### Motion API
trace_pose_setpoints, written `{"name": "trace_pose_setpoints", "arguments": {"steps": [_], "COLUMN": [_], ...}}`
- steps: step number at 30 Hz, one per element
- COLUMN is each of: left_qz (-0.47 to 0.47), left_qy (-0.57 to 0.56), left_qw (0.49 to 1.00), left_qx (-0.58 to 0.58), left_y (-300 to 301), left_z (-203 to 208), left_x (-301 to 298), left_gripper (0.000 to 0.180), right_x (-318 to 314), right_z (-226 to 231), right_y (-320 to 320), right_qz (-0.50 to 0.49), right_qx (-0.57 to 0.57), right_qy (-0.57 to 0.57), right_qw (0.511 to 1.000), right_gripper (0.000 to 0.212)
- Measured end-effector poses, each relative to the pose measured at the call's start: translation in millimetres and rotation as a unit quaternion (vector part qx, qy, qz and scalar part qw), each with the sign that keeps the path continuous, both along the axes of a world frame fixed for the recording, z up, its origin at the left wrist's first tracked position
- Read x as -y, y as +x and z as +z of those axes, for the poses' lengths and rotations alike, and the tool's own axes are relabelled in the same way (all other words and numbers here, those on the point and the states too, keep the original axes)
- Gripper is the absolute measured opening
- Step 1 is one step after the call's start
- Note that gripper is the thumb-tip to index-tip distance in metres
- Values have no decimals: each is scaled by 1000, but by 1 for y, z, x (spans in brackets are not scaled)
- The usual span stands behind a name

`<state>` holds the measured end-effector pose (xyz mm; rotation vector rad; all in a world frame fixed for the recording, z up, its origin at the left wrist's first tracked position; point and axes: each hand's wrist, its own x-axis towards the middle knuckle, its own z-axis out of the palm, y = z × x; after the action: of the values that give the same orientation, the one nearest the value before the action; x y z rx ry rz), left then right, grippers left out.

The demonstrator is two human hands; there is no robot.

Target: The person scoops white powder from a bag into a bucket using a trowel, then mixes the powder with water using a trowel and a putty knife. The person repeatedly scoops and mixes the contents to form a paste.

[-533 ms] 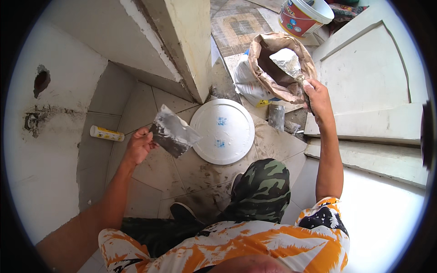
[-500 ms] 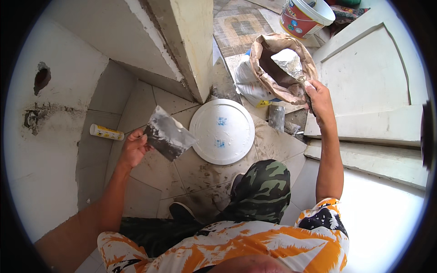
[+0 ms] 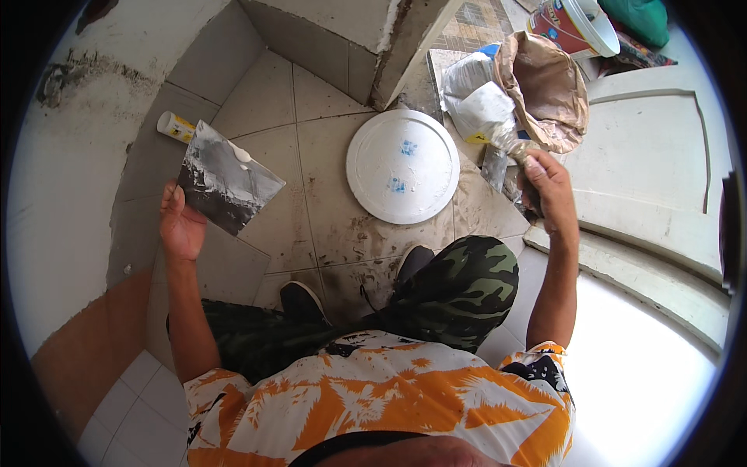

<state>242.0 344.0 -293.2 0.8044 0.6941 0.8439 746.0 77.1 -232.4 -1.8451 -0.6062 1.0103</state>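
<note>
My left hand [image 3: 181, 222] grips the edge of a dark rectangular metal plastering plate [image 3: 226, 183], smeared white, with a small dab of white paste near its upper edge. A putty knife [image 3: 513, 144] is closed in my right hand [image 3: 549, 187]. White material covers its blade, which is outside the mouth of an open brown paper bag [image 3: 576, 128], in front of its left side. Between my hands, a round white lid [image 3: 403, 204] with blue marks and white smears lies on the floor.
A white tube [image 3: 173, 126] with a yellow label lies by the left wall. A red and white bucket [image 3: 572, 31] stands behind the bag, near a green bundle [image 3: 642, 19]. A panelled white door [image 3: 646, 156] borders the right, and a wall corner [image 3: 385, 89] juts in ahead.
The putty knife has gone from above the bag's mouth to its left side. My left hand has drawn the plate leftward, away from the lid. The whole view has shifted.
</note>
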Motion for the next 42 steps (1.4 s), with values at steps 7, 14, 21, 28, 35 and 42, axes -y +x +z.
{"name": "trace_pose_setpoints", "arguments": {"steps": [7, 14, 21, 28, 35, 42], "left_qz": [56, 81, 41, 113, 117, 58], "left_qy": [22, 12, 35, 32, -22, -3], "left_qw": [998, 996, 999, 992, 992, 997], "left_qx": [-20, -36, 5, -46, -27, 49], "left_y": [-15, -5, -16, -6, -23, -15], "left_z": [18, 36, 26, 27, 11, 4], "left_x": [14, 19, 16, 22, 11, 11], "left_gripper": [11, 11, 5, 9, 6, 44], "right_x": [-11, -94, -113, -72, 27, 32], "right_z": [-129, -143, -136, -98, -33, 72], "right_y": [-31, -54, -68, -54, 16, 76], "right_qz": [147, 441, 460, 329, 104, -28], "right_qx": [52, 380, 458, 475, -25, 158], "right_qy": [-195, -371, -359, -378, -167, -77], "right_qw": [968, 723, 671, 724, 980, 984], "right_gripper": [25, 28, 22, 25, 34, 38]}}
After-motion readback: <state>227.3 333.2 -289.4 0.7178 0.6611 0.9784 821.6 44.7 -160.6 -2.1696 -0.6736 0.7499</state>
